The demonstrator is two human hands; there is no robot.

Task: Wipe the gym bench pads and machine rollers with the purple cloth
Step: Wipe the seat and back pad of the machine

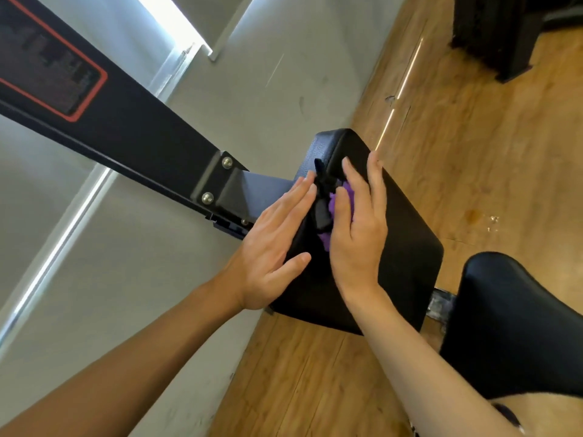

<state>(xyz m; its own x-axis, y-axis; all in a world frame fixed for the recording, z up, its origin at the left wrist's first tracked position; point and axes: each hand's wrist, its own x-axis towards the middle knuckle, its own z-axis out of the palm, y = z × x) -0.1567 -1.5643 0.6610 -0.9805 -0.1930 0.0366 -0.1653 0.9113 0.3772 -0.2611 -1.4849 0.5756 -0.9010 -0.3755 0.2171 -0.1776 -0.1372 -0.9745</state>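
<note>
Wood floor (457,159) and a grey wall (258,89) frame the black bench pad (407,241). My right grip (358,231) lies flat, fingers straight, pressing the purple cloth (325,240) (bunched, mostly hidden under the palm) onto the pad's top. My left grip (274,244), released and flat, rests against the pad's side. Between them sits a black strap (321,212). A black beam (132,130) carries a red-bordered label (53,74), its writing too blurred to read.
</note>
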